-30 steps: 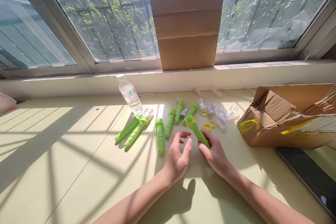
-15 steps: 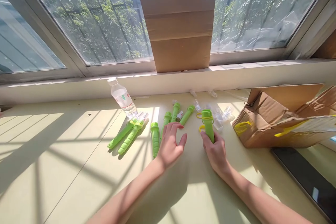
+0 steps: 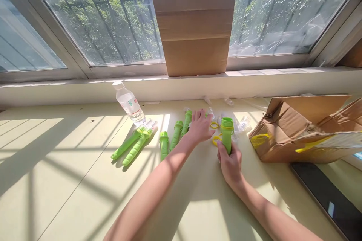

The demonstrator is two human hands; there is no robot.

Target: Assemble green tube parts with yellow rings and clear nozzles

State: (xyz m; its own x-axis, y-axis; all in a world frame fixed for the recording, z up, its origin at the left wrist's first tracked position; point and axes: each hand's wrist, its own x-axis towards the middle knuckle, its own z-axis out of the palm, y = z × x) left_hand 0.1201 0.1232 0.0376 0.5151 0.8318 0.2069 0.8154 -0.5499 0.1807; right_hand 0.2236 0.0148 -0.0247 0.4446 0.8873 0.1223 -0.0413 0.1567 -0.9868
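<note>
My right hand (image 3: 230, 160) is wrapped round a green plastic tube (image 3: 226, 135), held upright with its threaded open end on top and a yellow ring round its neck. My left hand (image 3: 201, 126) reaches over the small parts with fingers spread; what lies under the palm is hidden. Beside it on the left lie several more green tubes (image 3: 175, 134). A yellow ring (image 3: 214, 124) lies by my left fingertips, and a second yellow ring (image 3: 216, 140) is next to the held tube. Clear plastic caps (image 3: 244, 124) are scattered behind the held tube.
Two green tubes with clear caps (image 3: 137, 146) lie farther left, near a water bottle (image 3: 130, 103). On the right are a torn cardboard box (image 3: 283, 143) and a dark phone (image 3: 325, 196). A window sill (image 3: 113, 92) bounds the table's back.
My left hand has moved right and away from me, off the green tubes towards the yellow rings and clear parts. The right hand still holds its tube in nearly the same place.
</note>
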